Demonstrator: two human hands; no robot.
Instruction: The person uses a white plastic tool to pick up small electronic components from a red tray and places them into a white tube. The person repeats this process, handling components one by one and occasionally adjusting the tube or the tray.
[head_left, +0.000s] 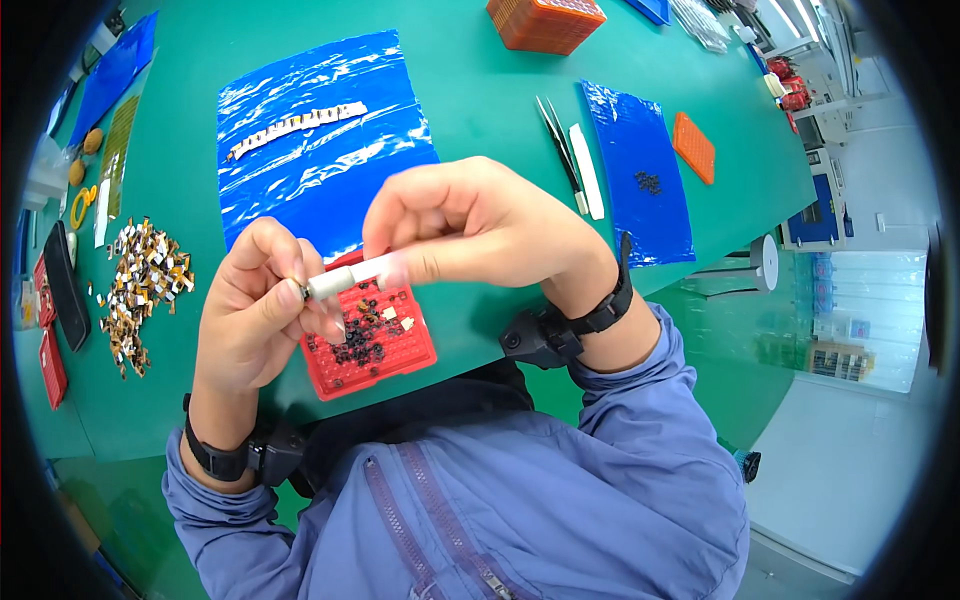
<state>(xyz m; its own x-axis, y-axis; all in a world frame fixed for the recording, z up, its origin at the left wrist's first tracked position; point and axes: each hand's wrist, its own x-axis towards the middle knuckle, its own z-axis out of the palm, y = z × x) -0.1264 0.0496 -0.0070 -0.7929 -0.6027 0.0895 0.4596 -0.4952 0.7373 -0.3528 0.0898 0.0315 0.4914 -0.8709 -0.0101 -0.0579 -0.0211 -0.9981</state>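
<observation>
My right hand point(490, 225) is closed around a white, rod-like tool point(332, 283) with a thicker grey-white sleeve at its left end. Thumb and forefinger of my left hand point(255, 305) pinch a tiny dark piece point(305, 292) right at the tool's tip; its kind is too small to make out. Both hands meet above a red tray point(400, 362), which holds many small black round parts point(362, 345) and a few cream-coloured bits point(390, 313). My fingers and the tool hide part of the tray's far side.
Small flex-circuit pieces are heaped point(145, 280) at left. A blue sheet point(300, 190) bears a row of white pieces point(297, 125). Tweezers point(562, 150) and a white strip point(586, 170) lie beside another blue sheet point(645, 215) with black bits. Orange trays point(545, 25) are stacked beyond.
</observation>
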